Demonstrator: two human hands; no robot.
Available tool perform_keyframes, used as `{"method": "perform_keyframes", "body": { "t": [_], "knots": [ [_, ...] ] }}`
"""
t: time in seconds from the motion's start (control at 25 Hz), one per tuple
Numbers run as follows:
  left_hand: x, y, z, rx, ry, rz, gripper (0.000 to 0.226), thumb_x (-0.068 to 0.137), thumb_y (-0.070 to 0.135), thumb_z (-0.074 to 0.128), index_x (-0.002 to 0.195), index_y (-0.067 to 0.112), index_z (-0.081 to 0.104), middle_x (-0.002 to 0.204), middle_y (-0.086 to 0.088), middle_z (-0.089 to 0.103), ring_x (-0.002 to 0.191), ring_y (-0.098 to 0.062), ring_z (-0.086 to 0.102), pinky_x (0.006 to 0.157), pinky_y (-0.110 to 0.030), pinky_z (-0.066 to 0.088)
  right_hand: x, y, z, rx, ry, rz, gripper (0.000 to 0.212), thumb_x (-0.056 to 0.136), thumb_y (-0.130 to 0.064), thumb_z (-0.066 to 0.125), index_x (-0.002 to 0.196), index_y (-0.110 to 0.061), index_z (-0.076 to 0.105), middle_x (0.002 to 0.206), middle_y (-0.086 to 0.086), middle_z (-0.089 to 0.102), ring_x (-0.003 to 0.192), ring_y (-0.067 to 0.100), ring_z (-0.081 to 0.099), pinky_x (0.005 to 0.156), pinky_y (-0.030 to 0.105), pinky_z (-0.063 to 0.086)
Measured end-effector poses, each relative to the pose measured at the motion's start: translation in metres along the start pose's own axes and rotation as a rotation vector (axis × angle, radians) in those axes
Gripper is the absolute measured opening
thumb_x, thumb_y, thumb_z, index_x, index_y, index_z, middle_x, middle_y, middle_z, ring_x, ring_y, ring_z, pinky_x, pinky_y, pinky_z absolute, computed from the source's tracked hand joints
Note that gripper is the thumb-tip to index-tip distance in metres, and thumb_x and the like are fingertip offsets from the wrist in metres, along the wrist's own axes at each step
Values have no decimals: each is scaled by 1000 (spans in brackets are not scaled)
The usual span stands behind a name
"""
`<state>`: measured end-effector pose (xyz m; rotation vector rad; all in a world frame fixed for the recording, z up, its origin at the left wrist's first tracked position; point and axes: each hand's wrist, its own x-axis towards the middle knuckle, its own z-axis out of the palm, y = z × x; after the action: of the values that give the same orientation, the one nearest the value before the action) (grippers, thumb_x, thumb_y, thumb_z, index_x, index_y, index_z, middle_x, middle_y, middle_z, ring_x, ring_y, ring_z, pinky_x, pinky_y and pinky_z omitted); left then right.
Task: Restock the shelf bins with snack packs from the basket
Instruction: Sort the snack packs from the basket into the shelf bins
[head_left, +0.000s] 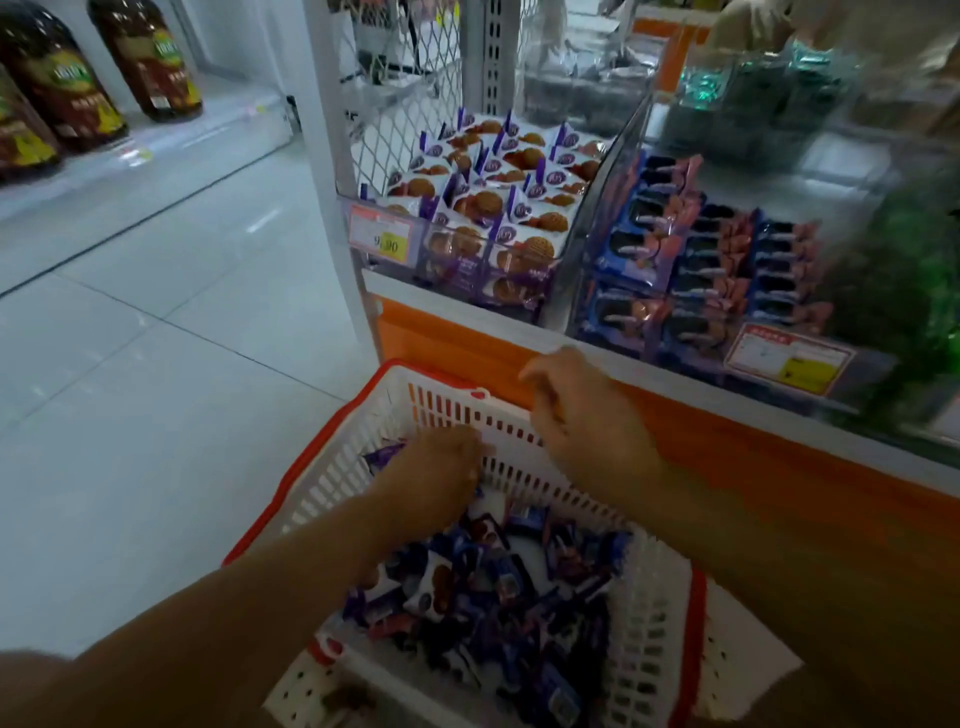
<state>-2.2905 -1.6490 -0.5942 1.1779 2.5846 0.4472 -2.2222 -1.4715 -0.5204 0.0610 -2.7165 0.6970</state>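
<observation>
Many snack packs (493, 587) crowd the basket (332, 478); left hand (436, 467) grip unclear, right hand (582, 410) loose.

The shelf (410, 290) is loaded with clear bins (457, 260) of snack packs (488, 202); the basket (311, 467) is set on a perforated white board (743, 670).

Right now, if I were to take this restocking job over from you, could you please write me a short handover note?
Left hand: down in the basket near its far wall, next to a purple pack; grip unclear.
Right hand: above the basket's far rim, fingers loosely curled, empty.
Done: the purple-and-white biscuit packs are piled high in their bin, and the blue sandwich-biscuit packs are stacked in the bin to its right.
Left: many mixed snack packs in the basket still need shelving.
</observation>
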Motion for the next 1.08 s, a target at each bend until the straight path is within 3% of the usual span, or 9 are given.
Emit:
{"method": "perform_keyframes", "body": {
  "t": [0.12, 0.28, 0.48, 0.6, 0.68, 0.72, 0.8, 0.92, 1.08],
  "knots": [
    [-8, -20, 56, 121, -405, -82, 42, 99, 22, 48, 139, 14, 47, 147, -9, 41, 130, -28, 41, 107, -42, 39, -56, 58, 96, -190, -733, 274, 25, 97, -9, 46, 119, -17, 54, 119, 5, 53, 100, 23, 56, 77, 30, 40],
    [-5, -27, 98, 147, -584, -74, 62, 100, 35, 48, 155, 27, 19, 162, -2, 14, 147, -29, 15, 116, -58, 16, -104, 110, 177, -64, -1044, 465, 41, 97, -9, 52, 137, -16, 46, 134, 12, 47, 113, 32, 53, 93, 39, 45],
    [-2, -50, 126, 227, -666, -30, 67, 98, 45, 48, 155, 25, 18, 163, -6, 11, 148, -28, 10, 120, -49, 7, -133, 96, 232, -33, -999, 449, 56, 95, -20, 54, 147, -19, 35, 156, 11, 17, 132, 38, 37, 106, 47, 38],
    [-4, -56, 132, 280, -662, -48, 67, 97, 45, 49, 154, 24, 22, 161, -6, 16, 146, -28, 17, 119, -46, 6, -145, 91, 240, -81, -973, 449, 50, 95, -17, 54, 143, -15, 40, 156, 15, 17, 137, 38, 30, 109, 43, 34],
    [-5, -52, 131, 185, -605, -93, 64, 97, 40, 51, 153, 24, 23, 160, -6, 21, 144, -28, 21, 119, -43, 12, -139, 91, 231, 69, -929, 498, 32, 94, -16, 56, 125, -16, 51, 142, 16, 39, 124, 31, 46, 94, 29, 42],
    [-5, -48, 128, 75, -548, -139, 62, 98, 35, 51, 153, 24, 26, 158, -5, 25, 143, -27, 24, 118, -40, 17, -129, 87, 221, 207, -861, 570, 14, 94, -13, 55, 107, -19, 53, 122, 12, 51, 106, 24, 54, 80, 23, 42],
    [-3, -41, 122, -201, -405, -262, 58, 98, 28, 54, 151, 23, 30, 156, -4, 31, 141, -24, 31, 115, -34, 26, -108, 81, 198, 491, -695, 783, 16, 94, -7, 56, 93, -22, 49, 96, 7, 53, 82, 13, 52, 68, 20, 43],
    [3, -27, 105, -724, -293, -479, 62, 95, 27, 61, 150, 25, 33, 152, 0, 39, 135, -21, 42, 108, -32, 39, -83, 71, 157, 853, -569, 1029, 20, 90, -11, 66, 106, -16, 55, 102, 10, 62, 86, 21, 63, 71, 30, 55],
    [4, -12, 67, -1249, -245, -585, 40, 91, 19, 68, 129, 8, 60, 123, -6, 66, 109, -23, 66, 94, -40, 55, -70, 55, 106, 1184, -437, 1024, 29, 90, -6, 65, 118, -9, 59, 110, 12, 67, 89, 25, 68, 75, 34, 57]
  ]
}}
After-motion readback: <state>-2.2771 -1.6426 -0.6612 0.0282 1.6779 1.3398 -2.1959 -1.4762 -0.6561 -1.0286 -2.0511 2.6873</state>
